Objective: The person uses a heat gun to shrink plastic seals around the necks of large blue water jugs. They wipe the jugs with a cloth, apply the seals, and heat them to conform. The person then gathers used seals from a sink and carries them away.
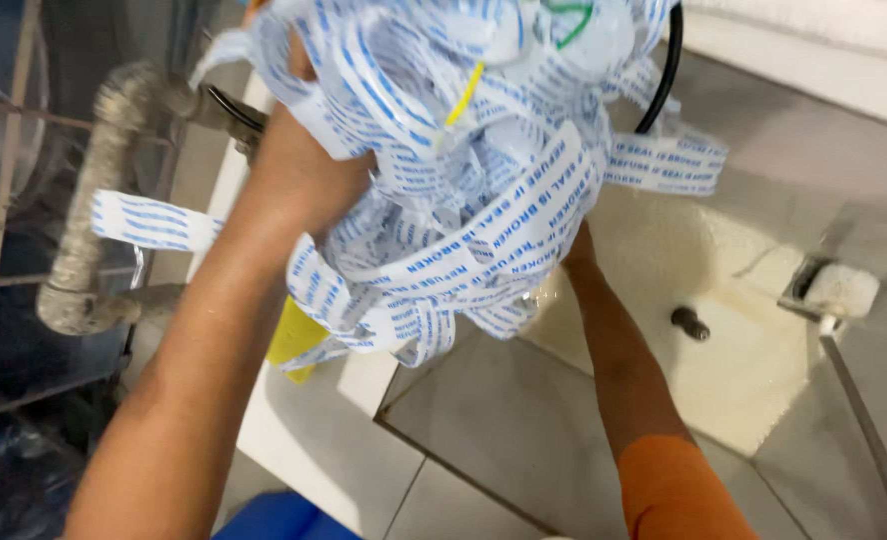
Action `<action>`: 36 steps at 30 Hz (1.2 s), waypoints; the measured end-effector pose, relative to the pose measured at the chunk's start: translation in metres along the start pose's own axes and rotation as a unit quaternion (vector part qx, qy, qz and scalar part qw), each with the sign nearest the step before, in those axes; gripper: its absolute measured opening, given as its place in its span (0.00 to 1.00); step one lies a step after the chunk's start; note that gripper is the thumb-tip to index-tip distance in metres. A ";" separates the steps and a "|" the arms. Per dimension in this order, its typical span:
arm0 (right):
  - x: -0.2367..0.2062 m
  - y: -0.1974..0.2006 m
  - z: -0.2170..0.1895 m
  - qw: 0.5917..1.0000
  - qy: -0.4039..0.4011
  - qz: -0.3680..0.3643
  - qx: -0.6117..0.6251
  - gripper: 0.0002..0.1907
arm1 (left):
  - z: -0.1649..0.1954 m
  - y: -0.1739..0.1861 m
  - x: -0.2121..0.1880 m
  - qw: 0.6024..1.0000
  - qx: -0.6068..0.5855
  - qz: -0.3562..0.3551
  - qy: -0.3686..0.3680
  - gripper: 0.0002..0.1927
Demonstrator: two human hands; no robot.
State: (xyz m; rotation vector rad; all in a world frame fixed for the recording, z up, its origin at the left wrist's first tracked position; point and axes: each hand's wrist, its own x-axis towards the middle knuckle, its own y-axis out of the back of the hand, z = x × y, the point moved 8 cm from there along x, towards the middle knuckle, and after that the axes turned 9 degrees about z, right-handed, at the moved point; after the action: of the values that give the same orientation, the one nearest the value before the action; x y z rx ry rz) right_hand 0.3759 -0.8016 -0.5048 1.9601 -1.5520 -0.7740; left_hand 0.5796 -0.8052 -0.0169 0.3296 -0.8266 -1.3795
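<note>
Two bare arms reach up and away from the head camera into a big tangled bunch of white plastic strips with blue print [464, 190], held high over a wet tiled floor [524, 420] and near a grey pipe [104, 170]. Left hand [299, 60] is pressed into the bunch's upper left edge and the right hand [576, 245] is almost wholly buried beneath it, so I cannot tell how the fingers of either are set. One yellow tie [462, 98] shows among the strips, and a yellow object [296, 335] peeks out below them.
</note>
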 end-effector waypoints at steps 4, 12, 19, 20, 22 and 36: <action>-0.035 -0.016 -0.004 0.992 0.055 -0.069 0.090 0.01 | 0.000 0.002 -0.005 0.997 -0.027 -0.018 0.075 0.19; -0.125 -0.059 -0.035 0.941 0.138 -0.258 0.171 0.01 | 0.012 0.002 0.000 0.985 -0.086 -0.005 0.150 0.07; -0.118 -0.021 -0.020 0.987 0.073 -0.143 0.005 0.03 | 0.001 -0.003 0.004 0.994 -0.056 0.003 0.095 0.05; -0.115 -0.006 -0.011 0.991 0.053 -0.121 -0.013 0.03 | 0.001 -0.003 0.007 0.997 -0.051 0.009 0.053 0.05; -0.110 0.021 0.002 0.996 0.021 -0.079 -0.031 0.03 | -0.009 -0.009 0.013 0.999 -0.042 0.015 0.024 0.05; -0.049 0.434 -0.202 0.881 0.189 0.311 0.302 0.04 | -0.057 -0.047 0.045 0.992 -0.043 0.105 0.058 0.58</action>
State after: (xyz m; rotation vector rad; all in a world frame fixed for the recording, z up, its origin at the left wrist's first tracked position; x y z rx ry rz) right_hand 0.2152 -0.8347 -0.0528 1.6471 -2.1358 0.3855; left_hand 0.5829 -0.8719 -0.0721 0.2470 -0.6824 -1.1847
